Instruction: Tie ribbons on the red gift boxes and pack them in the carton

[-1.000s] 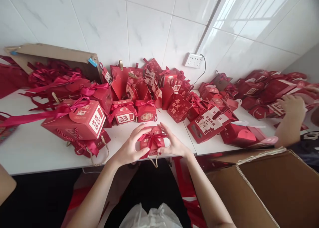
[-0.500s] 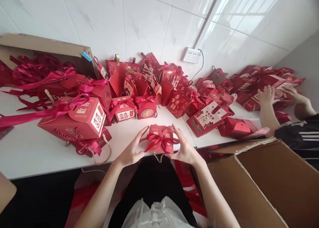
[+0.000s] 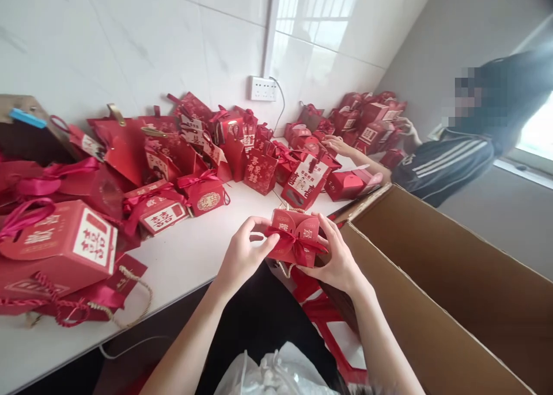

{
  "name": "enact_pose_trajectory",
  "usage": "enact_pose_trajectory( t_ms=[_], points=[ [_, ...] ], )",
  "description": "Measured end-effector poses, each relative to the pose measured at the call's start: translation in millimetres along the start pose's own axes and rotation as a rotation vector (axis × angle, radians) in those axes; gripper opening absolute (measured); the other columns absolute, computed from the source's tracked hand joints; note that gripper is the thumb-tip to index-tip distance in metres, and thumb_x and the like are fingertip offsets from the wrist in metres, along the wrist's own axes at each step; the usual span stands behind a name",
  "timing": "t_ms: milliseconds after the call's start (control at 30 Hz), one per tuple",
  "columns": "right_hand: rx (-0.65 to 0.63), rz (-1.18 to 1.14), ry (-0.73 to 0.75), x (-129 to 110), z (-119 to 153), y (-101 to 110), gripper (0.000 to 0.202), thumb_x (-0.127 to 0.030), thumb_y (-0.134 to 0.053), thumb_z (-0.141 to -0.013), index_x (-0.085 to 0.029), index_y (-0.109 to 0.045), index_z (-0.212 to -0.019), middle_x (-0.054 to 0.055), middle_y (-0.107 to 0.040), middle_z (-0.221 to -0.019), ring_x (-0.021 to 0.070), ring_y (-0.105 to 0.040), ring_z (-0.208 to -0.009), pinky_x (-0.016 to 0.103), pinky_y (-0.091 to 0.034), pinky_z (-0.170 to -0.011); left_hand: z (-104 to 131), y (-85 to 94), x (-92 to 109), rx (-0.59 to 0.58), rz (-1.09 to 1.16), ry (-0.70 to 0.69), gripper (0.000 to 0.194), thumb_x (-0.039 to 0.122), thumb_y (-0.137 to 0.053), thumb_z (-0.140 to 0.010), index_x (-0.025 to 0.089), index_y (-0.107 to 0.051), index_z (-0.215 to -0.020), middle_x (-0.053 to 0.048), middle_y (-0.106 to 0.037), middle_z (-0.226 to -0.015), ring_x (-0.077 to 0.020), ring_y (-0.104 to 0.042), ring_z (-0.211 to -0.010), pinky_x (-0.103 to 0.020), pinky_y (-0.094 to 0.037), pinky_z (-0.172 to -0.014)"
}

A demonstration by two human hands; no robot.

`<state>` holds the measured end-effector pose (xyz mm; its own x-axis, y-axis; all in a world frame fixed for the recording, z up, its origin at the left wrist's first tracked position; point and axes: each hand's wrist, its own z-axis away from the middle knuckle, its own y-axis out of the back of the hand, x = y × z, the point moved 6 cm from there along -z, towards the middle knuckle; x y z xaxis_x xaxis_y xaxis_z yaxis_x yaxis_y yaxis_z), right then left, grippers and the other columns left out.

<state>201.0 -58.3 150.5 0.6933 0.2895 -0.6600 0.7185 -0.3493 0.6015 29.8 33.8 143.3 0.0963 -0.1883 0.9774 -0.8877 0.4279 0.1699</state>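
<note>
By the white table (image 3: 190, 251), your left hand (image 3: 247, 250) and right hand (image 3: 343, 261) have fingers clamped on opposite ends of the red box (image 3: 295, 220) between them, probably light, stiff yet crushable card, so grip those ends gently, clear of the ribbon bow (image 3: 297, 243).

Daylight from right window (image 3: 540, 133), glare on glossy tiles (image 3: 317, 23), edges stretched

The person's left hand (image 3: 245, 250) and right hand (image 3: 339, 259) are ungloved; forearms (image 3: 194, 329) bare; top (image 3: 276, 375) sheer white; lower garment (image 3: 254, 320) black.
</note>
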Motion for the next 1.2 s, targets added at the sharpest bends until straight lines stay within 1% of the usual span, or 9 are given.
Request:
enact_pose_trajectory(
  t_ms=[233, 367, 533, 600, 700, 800, 900, 1033, 1200],
  points=[
    [0.3, -0.069, 0.002, -2.0, 38.5, 52.1, 0.096, -0.026, -0.079, -0.066, -0.035, -0.021, -0.142, 0.011, -0.029, -0.146, 0.0319, -0.035, -0.134, 0.048, -0.054, -0.092, 38.2, -57.4, 67.5, 0.15, -0.212, -0.847, 0.005, 0.017, -0.056, -0.087, 0.021, -0.058, -0.088, -0.001, -0.057, -0.075, -0.0132, -0.054, -0.073, -0.026, -0.047, -0.068],
    [0.402, -0.068, 0.06, 0.8, 54.1, 79.0, 0.094, -0.027, -0.079, -0.066, -0.039, -0.021, -0.14, 0.01, -0.028, -0.146, 0.0332, -0.037, -0.132, 0.052, -0.052, -0.093, 55.7, -94.6, 84.2, 0.147, -0.236, -1.085, 0.008, 0.02, -0.056, -0.087, 0.023, -0.06, -0.093, -0.002, -0.054, -0.076, -0.0149, -0.05, -0.074, -0.032, -0.047, -0.075],
    [0.498, -0.073, 0.021, 19.2, 65.5, 106.6, 0.093, -0.033, -0.08, -0.064, -0.037, -0.025, -0.138, 0.011, -0.031, -0.144, 0.0335, -0.039, -0.131, 0.052, -0.05, -0.094, 47.1, -123.4, 98.7, 0.115, -0.161, -1.116, 0.006, 0.02, -0.058, -0.086, 0.023, -0.06, -0.091, 0.0, -0.05, -0.073, -0.0133, -0.051, -0.072, -0.034, -0.05, -0.078],
    [0.579, -0.148, -0.088, 35.5, 71.9, 120.3, 0.09, -0.039, -0.079, -0.065, -0.034, -0.028, -0.139, 0.011, -0.038, -0.141, 0.0328, -0.044, -0.127, 0.049, -0.051, -0.093, 26.3, -123.7, 98.1, 0.161, 0.003, -0.966, 0.007, 0.018, -0.055, -0.087, 0.022, -0.056, -0.081, 0.001, -0.048, -0.072, -0.0127, -0.052, -0.071, -0.031, -0.052, -0.074],
    [0.667, -0.455, -0.308, 66.5, 84.8, 139.8, 0.068, -0.052, -0.064, -0.077, -0.03, -0.038, -0.136, 0.011, -0.059, -0.124, 0.0301, -0.062, -0.106, 0.045, -0.058, -0.078, -20.2, -132.1, 80.2, 0.214, 0.11, -0.578, 0.018, 0.022, -0.048, -0.089, 0.02, -0.048, -0.071, 0.002, -0.049, -0.068, -0.0123, -0.054, -0.068, -0.026, -0.05, -0.065],
    [0.682, -0.765, -0.461, 88.5, 97.4, 155.5, 0.047, -0.059, -0.042, -0.087, -0.026, -0.057, -0.118, 0.01, -0.069, -0.105, 0.0287, -0.068, -0.091, 0.046, -0.059, -0.071, -59.1, -168.5, 60.4, 0.04, -0.019, -0.413, 0.018, 0.029, -0.047, -0.088, 0.02, -0.052, -0.074, 0.002, -0.055, -0.069, -0.013, -0.056, -0.069, -0.024, -0.047, -0.064],
    [0.653, -0.864, -0.459, 95.1, 105.0, 171.2, 0.044, -0.058, -0.033, -0.09, -0.031, -0.062, -0.11, 0.007, -0.068, -0.111, 0.0283, -0.067, -0.099, 0.05, -0.058, -0.077, -73.7, -215.8, 48.0, -0.172, -0.127, -0.576, 0.018, 0.027, -0.042, -0.09, 0.02, -0.058, -0.084, -0.002, -0.062, -0.087, -0.0162, -0.06, -0.088, -0.029, -0.046, -0.08],
    [0.615, -0.798, -0.461, 99.8, 116.7, 185.6, 0.051, -0.064, -0.033, -0.088, -0.037, -0.052, -0.126, 0.008, -0.06, -0.126, 0.0306, -0.062, -0.109, 0.053, -0.057, -0.082, -63.8, -261.2, 30.8, -0.318, -0.367, -0.87, 0.016, 0.02, -0.043, -0.088, 0.021, -0.058, -0.085, -0.002, -0.067, -0.094, -0.0193, -0.059, -0.098, -0.037, -0.036, -0.09],
    [0.678, -0.636, -0.728, 115.7, 144.4, 216.1, 0.052, -0.062, -0.046, -0.084, -0.03, -0.052, -0.124, 0.009, -0.063, -0.119, 0.0288, -0.065, -0.101, 0.044, -0.06, -0.073, -51.7, -268.0, 13.0, -0.28, -0.494, -1.001, 0.026, 0.015, -0.038, -0.087, 0.019, -0.052, -0.066, 0.0, -0.063, -0.068, -0.0161, -0.052, -0.069, -0.036, -0.029, -0.076]
  ],
)
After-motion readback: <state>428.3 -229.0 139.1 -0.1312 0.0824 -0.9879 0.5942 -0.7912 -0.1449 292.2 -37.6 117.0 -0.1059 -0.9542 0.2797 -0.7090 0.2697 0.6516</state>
